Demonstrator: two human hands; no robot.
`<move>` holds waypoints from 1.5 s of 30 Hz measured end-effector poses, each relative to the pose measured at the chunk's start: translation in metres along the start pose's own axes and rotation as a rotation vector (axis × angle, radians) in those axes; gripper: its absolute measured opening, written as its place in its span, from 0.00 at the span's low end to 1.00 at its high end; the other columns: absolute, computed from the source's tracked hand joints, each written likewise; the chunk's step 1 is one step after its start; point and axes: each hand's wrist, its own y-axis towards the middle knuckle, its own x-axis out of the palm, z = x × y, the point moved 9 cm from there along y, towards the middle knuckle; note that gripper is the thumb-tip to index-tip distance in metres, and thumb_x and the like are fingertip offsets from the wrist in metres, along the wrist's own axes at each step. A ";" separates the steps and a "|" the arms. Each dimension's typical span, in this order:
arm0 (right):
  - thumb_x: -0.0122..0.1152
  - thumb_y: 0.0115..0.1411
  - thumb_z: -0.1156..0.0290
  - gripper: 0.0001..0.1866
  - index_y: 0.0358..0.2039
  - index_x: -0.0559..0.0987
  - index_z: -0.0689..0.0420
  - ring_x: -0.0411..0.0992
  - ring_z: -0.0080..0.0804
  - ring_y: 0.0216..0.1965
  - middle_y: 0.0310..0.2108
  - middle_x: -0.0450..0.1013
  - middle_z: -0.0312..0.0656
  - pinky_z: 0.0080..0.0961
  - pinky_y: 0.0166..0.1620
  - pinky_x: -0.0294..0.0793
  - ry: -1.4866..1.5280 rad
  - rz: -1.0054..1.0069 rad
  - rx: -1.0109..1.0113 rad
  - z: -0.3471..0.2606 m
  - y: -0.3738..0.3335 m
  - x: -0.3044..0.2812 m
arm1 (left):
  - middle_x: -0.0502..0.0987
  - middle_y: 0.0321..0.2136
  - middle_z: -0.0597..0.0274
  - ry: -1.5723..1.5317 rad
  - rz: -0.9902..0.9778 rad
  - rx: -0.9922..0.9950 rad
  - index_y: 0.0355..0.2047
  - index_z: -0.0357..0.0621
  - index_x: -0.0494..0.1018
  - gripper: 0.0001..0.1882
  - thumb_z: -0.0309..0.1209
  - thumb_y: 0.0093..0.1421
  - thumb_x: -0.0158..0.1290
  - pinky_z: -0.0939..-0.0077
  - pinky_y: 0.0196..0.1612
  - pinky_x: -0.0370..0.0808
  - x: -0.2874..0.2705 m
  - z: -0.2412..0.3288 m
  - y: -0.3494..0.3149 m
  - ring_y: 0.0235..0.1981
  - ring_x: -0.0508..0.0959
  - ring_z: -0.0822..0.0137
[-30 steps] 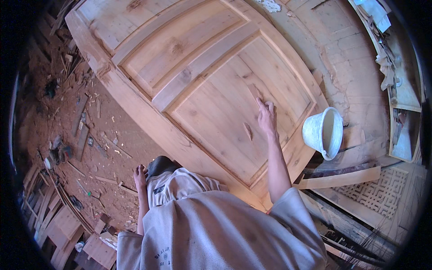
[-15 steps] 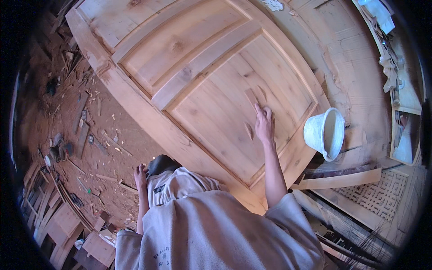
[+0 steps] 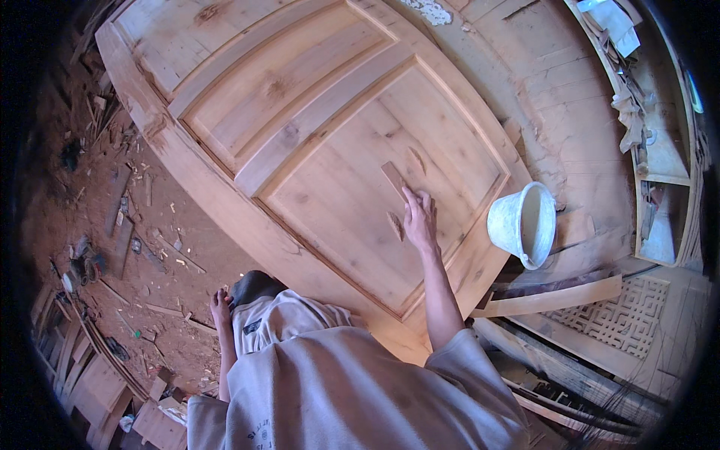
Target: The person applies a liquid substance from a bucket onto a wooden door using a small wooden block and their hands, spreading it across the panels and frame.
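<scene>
A large panelled wooden door (image 3: 341,184) lies in front of me, slanting from the near right to the far left. My right hand (image 3: 421,221) reaches over its nearest panel, fingers closed on the near end of a small flat wooden block (image 3: 393,178) that rests against the panel. Two small brown mounds lie close by: one mound (image 3: 416,160) beyond the block, the other mound (image 3: 395,226) beside my wrist. What the mounds are made of I cannot make out. Low at the left is my left hand (image 3: 221,307), fingers loosely bent, beside a dark rounded thing (image 3: 255,285).
A white-smeared bucket (image 3: 506,225) stands by the door's right edge. Beyond it are a curved wooden strip (image 3: 555,298) and a carved lattice panel (image 3: 615,315). Wood scraps (image 3: 124,217) litter the reddish ground at left, and boards (image 3: 90,375) are piled nearer.
My right hand has drawn the block a little toward me across the panel. The whole view has shifted slightly, so the door and bucket appear farther left.
</scene>
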 end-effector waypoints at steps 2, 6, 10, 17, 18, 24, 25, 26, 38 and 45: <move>0.50 0.57 0.77 0.24 0.56 0.67 0.48 0.64 0.46 0.46 0.44 0.64 0.47 0.41 0.50 0.63 0.039 0.026 0.020 0.013 0.006 0.006 | 0.72 0.46 0.52 -0.011 -0.032 0.021 0.51 0.39 0.65 0.26 0.47 0.62 0.46 0.73 0.34 0.73 0.008 0.004 0.005 0.36 0.77 0.63; 0.50 0.56 0.77 0.25 0.55 0.67 0.47 0.64 0.46 0.46 0.43 0.64 0.47 0.39 0.49 0.63 -0.054 0.070 0.061 0.032 0.031 -0.003 | 0.72 0.46 0.52 0.043 -0.039 0.042 0.51 0.39 0.65 0.26 0.47 0.62 0.45 0.74 0.34 0.73 0.027 0.035 -0.007 0.36 0.77 0.63; 0.51 0.56 0.76 0.23 0.53 0.69 0.47 0.64 0.42 0.46 0.44 0.64 0.45 0.40 0.50 0.62 0.023 0.076 0.090 0.048 0.042 -0.008 | 0.72 0.44 0.55 0.056 -0.048 0.066 0.50 0.39 0.64 0.24 0.44 0.62 0.44 0.75 0.33 0.73 0.028 0.050 -0.013 0.34 0.77 0.65; 0.50 0.57 0.76 0.22 0.53 0.70 0.49 0.65 0.44 0.45 0.45 0.64 0.46 0.38 0.50 0.63 0.163 0.033 0.026 0.012 0.014 0.002 | 0.72 0.46 0.52 0.009 -0.013 -0.002 0.50 0.38 0.65 0.25 0.46 0.61 0.46 0.74 0.34 0.73 0.006 0.012 0.000 0.35 0.76 0.64; 0.50 0.57 0.76 0.23 0.54 0.69 0.47 0.65 0.44 0.45 0.45 0.64 0.46 0.39 0.49 0.63 0.084 0.040 0.025 0.008 0.016 0.006 | 0.72 0.46 0.51 -0.012 -0.008 0.001 0.50 0.38 0.65 0.25 0.45 0.61 0.46 0.74 0.34 0.73 0.004 0.008 0.003 0.35 0.76 0.64; 0.51 0.56 0.76 0.24 0.53 0.69 0.43 0.64 0.44 0.45 0.45 0.64 0.44 0.41 0.47 0.63 -0.095 0.083 0.203 0.048 0.039 -0.001 | 0.72 0.46 0.49 0.064 -0.075 0.069 0.50 0.36 0.65 0.25 0.45 0.62 0.46 0.74 0.35 0.74 0.035 0.048 -0.010 0.35 0.76 0.63; 0.51 0.56 0.76 0.24 0.53 0.69 0.43 0.64 0.44 0.45 0.45 0.64 0.44 0.41 0.47 0.63 -0.092 0.093 0.205 0.051 0.041 -0.005 | 0.72 0.46 0.49 0.064 -0.078 0.079 0.50 0.36 0.65 0.25 0.45 0.62 0.46 0.74 0.35 0.74 0.036 0.051 -0.009 0.35 0.76 0.63; 0.50 0.56 0.75 0.23 0.54 0.69 0.44 0.63 0.45 0.45 0.45 0.64 0.44 0.41 0.47 0.63 -0.103 0.097 0.186 0.050 0.045 -0.007 | 0.73 0.44 0.51 0.058 -0.069 0.097 0.50 0.36 0.65 0.25 0.45 0.62 0.46 0.73 0.34 0.74 0.032 0.048 -0.006 0.34 0.77 0.63; 0.50 0.58 0.75 0.20 0.53 0.67 0.56 0.68 0.30 0.36 0.34 0.71 0.38 0.28 0.42 0.68 0.766 0.467 0.606 0.078 -0.053 -0.025 | 0.71 0.44 0.41 -0.029 -0.101 0.093 0.48 0.28 0.64 0.24 0.41 0.63 0.44 0.72 0.37 0.78 0.032 0.014 0.020 0.35 0.78 0.57; 0.52 0.57 0.63 0.14 0.43 0.73 0.52 0.70 0.28 0.28 0.24 0.71 0.37 0.24 0.32 0.72 1.674 0.367 1.096 0.098 -0.160 0.013 | 0.73 0.42 0.53 -0.052 -0.221 0.058 0.48 0.37 0.66 0.24 0.45 0.61 0.46 0.74 0.30 0.74 0.072 0.027 0.032 0.33 0.78 0.62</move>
